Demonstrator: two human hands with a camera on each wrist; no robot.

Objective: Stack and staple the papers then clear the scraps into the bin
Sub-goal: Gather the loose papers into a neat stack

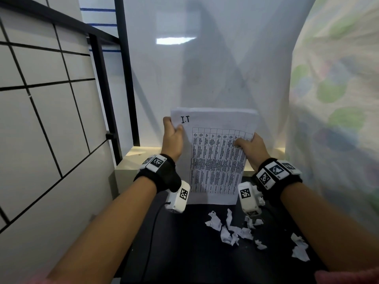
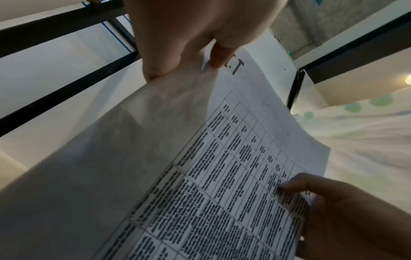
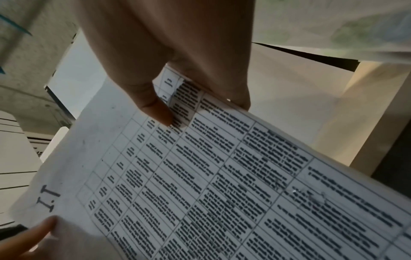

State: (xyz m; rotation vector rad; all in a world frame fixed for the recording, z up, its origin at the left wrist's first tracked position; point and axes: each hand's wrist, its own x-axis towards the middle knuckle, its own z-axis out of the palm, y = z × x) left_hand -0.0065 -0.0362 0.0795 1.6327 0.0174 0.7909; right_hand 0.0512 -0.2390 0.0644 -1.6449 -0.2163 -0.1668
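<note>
A stack of white papers [image 1: 215, 156] stands upright on its lower edge on the black table [image 1: 184, 253]; the top sheet bears a printed table and the letters "I.T". My left hand [image 1: 173, 132] pinches the stack's upper left edge, thumb on the front [image 2: 217, 56]. My right hand [image 1: 249, 145] grips the right edge, thumb pressed on the print [image 3: 159, 112]. Several crumpled white paper scraps [image 1: 231, 228] lie on the table in front of the stack, with more scraps [image 1: 300, 248] toward the right. I see no stapler or bin.
A white panel [image 1: 215, 58] rises behind the table, with a black metal frame [image 1: 125, 78] at its left. A tiled white wall [image 1: 45, 119] fills the left. A patterned cloth [image 1: 338, 99] hangs at the right. A cream ledge [image 1: 131, 160] sits behind the table.
</note>
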